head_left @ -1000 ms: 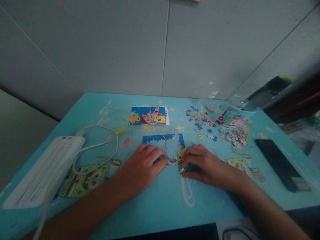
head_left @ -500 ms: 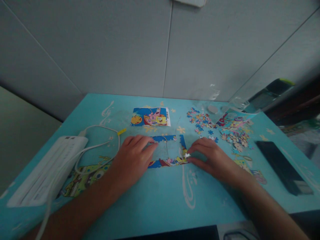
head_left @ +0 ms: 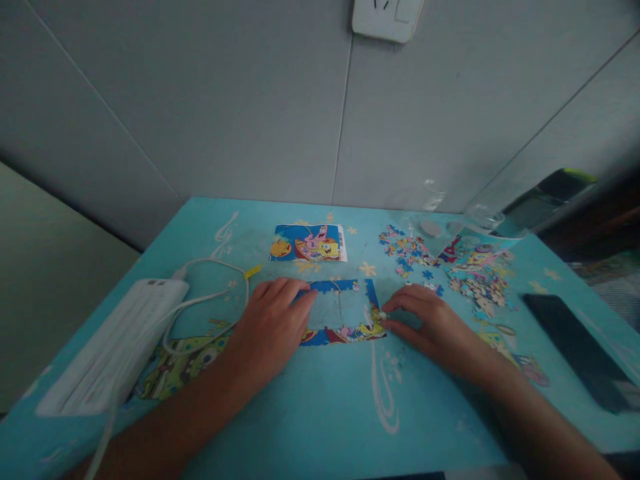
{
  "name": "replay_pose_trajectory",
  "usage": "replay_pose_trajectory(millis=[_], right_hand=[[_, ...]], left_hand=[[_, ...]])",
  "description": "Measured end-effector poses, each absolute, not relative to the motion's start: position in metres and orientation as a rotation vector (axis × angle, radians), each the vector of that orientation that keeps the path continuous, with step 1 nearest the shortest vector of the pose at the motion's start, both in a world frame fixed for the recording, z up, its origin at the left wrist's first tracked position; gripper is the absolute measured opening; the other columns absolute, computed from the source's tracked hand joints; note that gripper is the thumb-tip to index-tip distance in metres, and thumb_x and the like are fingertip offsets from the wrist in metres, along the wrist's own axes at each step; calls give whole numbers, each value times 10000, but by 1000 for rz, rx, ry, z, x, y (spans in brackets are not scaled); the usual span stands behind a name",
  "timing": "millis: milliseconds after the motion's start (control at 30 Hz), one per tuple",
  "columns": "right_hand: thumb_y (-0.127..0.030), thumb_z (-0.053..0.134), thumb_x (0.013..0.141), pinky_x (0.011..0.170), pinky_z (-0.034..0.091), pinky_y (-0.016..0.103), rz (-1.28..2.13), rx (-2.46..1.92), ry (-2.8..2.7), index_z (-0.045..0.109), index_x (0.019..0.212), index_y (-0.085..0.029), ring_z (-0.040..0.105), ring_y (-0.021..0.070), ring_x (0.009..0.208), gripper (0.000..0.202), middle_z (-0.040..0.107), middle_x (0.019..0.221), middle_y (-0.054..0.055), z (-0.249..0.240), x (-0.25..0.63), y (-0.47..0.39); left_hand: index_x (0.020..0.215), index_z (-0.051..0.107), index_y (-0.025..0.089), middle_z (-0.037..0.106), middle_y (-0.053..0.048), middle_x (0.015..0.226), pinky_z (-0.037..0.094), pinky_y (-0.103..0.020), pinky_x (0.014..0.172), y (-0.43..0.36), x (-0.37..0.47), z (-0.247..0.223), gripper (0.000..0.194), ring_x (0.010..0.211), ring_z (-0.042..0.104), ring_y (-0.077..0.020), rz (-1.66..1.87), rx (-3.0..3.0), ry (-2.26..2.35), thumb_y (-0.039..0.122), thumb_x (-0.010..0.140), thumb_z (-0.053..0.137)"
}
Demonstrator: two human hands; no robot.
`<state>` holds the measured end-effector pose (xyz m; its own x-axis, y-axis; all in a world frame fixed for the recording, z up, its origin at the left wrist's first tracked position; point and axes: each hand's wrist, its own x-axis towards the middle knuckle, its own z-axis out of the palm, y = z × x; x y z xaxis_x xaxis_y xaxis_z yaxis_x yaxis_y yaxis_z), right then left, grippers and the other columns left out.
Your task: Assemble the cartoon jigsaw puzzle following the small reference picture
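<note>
A partly joined jigsaw puzzle lies on the table, its blue and cartoon-patterned pieces forming a border around a bare middle. There is a gap in the top edge near the right corner. My left hand rests over the border's left side, thumb and forefinger a little apart, hiding that side. At the lower part of the right side, my right hand pinches a small pale puzzle piece between thumb and forefinger. Behind the border lies a picture card with cartoon figures.
Loose puzzle pieces lie in heaps at the back right, near a clear container with a cartoon label. A dark flat object lies at far right. On the left are a white power strip and its looping cable.
The view has tilted upward, showing more of a wall socket. In my right hand, the puzzle piece has turned from showing bright white and now sits close against the border's right side.
</note>
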<state>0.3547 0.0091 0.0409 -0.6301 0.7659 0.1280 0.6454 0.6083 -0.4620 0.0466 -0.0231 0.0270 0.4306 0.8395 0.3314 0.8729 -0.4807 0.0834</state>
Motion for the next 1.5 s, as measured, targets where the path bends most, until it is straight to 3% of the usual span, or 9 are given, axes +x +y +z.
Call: replay_pose_trajectory(millis=[533, 867, 1500], right_hand=[[-353, 620, 988, 890, 536, 398, 524, -1209, -2432, 670, 1061, -242, 673, 225, 965, 142, 707, 1039, 69, 38, 357, 14], [-361, 637, 974, 815, 558, 357, 537, -1306, -2352, 700, 1082, -256, 687, 206, 871, 163, 736, 995, 47, 35, 356, 12], [-343, 627, 981, 806, 565, 357, 488, -1238, -2351, 707, 1088, -241, 689, 197, 869, 168, 741, 973, 53, 38, 354, 10]], left_hand=[[1278, 625, 131, 598, -153, 1313, 514, -535, 1013, -26, 51, 17, 321, 1217, 559, -309, -507, -2605, -1605, 164, 976, 522], [1298, 627, 101, 638, -156, 1318, 508, -560, 1006, -27, 51, 15, 357, 1189, 595, -321, -494, -2596, -1567, 266, 1019, 477], [1262, 652, 115, 666, -147, 1284, 514, -526, 990, -25, 49, 12, 328, 1167, 618, -310, -506, -2588, -1517, 225, 1009, 474]])
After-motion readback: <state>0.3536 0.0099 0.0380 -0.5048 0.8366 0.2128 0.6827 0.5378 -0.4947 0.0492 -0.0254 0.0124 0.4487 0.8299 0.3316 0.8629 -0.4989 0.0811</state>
